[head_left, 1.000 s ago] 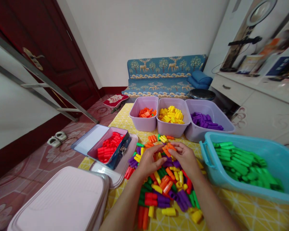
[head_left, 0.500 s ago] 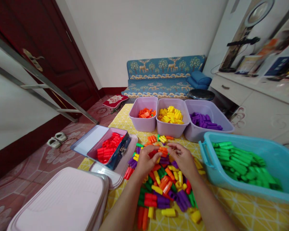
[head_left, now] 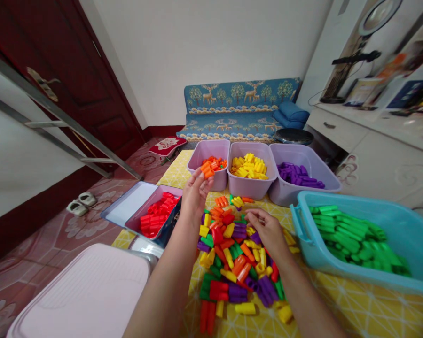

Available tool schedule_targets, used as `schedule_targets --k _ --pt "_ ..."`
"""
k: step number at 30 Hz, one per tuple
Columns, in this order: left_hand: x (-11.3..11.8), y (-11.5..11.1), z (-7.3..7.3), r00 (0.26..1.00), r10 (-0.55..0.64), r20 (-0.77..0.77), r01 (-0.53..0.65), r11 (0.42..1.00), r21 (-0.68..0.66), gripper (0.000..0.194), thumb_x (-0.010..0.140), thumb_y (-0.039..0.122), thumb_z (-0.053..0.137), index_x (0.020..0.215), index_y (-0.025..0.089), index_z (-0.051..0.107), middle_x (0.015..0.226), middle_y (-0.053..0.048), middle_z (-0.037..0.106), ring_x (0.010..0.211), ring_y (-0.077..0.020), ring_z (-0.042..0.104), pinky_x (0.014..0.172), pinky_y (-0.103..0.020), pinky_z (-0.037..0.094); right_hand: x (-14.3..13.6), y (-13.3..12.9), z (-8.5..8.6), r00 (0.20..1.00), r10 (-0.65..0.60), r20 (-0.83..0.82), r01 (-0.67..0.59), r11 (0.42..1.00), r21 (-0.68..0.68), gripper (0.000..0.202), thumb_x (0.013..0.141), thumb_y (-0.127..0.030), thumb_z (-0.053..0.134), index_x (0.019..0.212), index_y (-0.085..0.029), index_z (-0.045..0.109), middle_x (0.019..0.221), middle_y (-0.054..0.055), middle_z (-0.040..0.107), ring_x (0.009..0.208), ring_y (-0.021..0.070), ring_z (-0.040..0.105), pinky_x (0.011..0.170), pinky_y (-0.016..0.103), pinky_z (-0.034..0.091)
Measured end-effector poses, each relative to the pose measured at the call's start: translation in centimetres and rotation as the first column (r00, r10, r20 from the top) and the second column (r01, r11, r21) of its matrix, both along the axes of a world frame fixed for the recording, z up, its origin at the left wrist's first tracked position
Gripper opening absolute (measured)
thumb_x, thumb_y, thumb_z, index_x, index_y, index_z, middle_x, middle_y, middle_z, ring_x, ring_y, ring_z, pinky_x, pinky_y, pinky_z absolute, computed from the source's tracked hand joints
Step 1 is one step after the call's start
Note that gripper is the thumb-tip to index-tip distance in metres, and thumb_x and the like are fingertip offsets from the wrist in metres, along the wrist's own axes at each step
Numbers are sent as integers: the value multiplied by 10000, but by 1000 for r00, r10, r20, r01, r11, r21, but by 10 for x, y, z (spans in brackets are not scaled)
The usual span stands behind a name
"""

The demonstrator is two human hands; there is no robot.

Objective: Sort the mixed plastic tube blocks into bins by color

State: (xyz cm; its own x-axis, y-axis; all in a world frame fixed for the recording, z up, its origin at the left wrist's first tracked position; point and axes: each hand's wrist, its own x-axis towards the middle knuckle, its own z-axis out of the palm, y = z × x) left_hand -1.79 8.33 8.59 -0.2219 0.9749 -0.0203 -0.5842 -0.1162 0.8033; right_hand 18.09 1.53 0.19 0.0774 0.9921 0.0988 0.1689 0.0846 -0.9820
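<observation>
My left hand [head_left: 194, 192] is raised at the front of the left lilac bin [head_left: 209, 182], pinching a few joined orange plastic tube pieces [head_left: 207, 168] just above its rim. More orange pieces lie inside that bin. Over the mixed pile of coloured tube pieces [head_left: 238, 270] hovers my right hand [head_left: 267, 231], its fingers loosely bent and apart, with nothing visible in them. The pile holds red, orange, yellow, green and purple pieces. Orange clusters [head_left: 221, 202] lie at its far edge, between my hands.
Yellow pieces fill the middle lilac bin [head_left: 252, 188], purple ones the right lilac bin [head_left: 282, 197]. A turquoise tub [head_left: 341, 270] of green pieces stands at right. An open box [head_left: 136, 220] of red pieces sits at left, behind a pale pink lid [head_left: 81, 291]. Beyond is a blue sofa [head_left: 232, 119].
My left hand has moved from the pile up and forward to the left bin, carrying the orange pieces. My right hand stays over the pile, no longer beside those pieces.
</observation>
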Motion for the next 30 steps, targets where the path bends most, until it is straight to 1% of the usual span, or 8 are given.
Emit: schedule_targets --k 5,9,13,17,20,22,25,30 --pt "-1 20 19 981 -133 -144 144 987 76 625 805 158 657 1378 152 407 1302 -145 580 1146 -209 611 1017 -374 444 1 1 -2 1000 3 3 -3 1000 -3 351 809 -500 613 959 -189 679 938 74 721 802 231 676 744 350 530" --pt "2 3 -5 892 -193 -409 248 965 87 590 773 320 707 1316 189 517 1304 -125 596 1200 -262 568 1036 -427 419 1 1 -4 1000 -3 13 3 1000 24 326 812 -478 612 940 -187 684 935 74 718 850 236 669 763 343 522" --pt "0 -31 -38 628 -363 -688 448 892 -62 517 752 378 704 1203 141 624 1127 -147 695 1043 -275 648 920 -421 504 2 1 0 999 32 13 -32 999 17 302 818 -441 604 951 -181 679 942 77 718 840 227 672 741 332 525" --pt "-11 -56 -51 295 -257 -920 490 867 -85 577 646 300 793 1196 198 653 1207 -129 660 1094 -303 611 984 -446 459 8 -3 12 973 72 222 -76 997 11 276 765 -330 651 1005 -200 691 959 63 718 805 215 658 773 358 516" --pt "-16 -62 -55 145 -222 -964 550 828 -108 673 595 312 825 1234 238 628 1215 -104 654 1100 -305 602 989 -442 457 11 -8 18 872 173 458 -211 977 33 416 677 -218 707 1091 -257 691 1093 49 694 952 238 638 900 396 469" --pt "-15 -62 -59 117 -199 -973 570 816 -98 671 596 292 818 1237 233 625 1200 -98 658 1079 -294 613 979 -425 469 9 -11 18 800 229 555 -296 955 32 480 652 -189 723 1121 -281 685 1144 52 675 1048 257 610 949 409 439" --pt "-6 -60 -64 165 -158 -974 534 844 -47 569 651 190 755 1209 218 646 1168 -97 676 1061 -274 629 964 -400 484 -1 -12 15 765 215 607 -297 954 36 454 678 -192 707 1121 -285 682 1130 64 675 1062 266 604 948 418 439" --pt "8 -60 -69 328 -171 -929 463 886 1 429 794 169 618 1223 186 628 1195 -90 677 1100 -242 625 996 -391 467 -11 -7 6 933 104 345 -129 990 51 411 732 -202 644 1141 -244 632 1139 69 664 970 214 650 870 358 504"
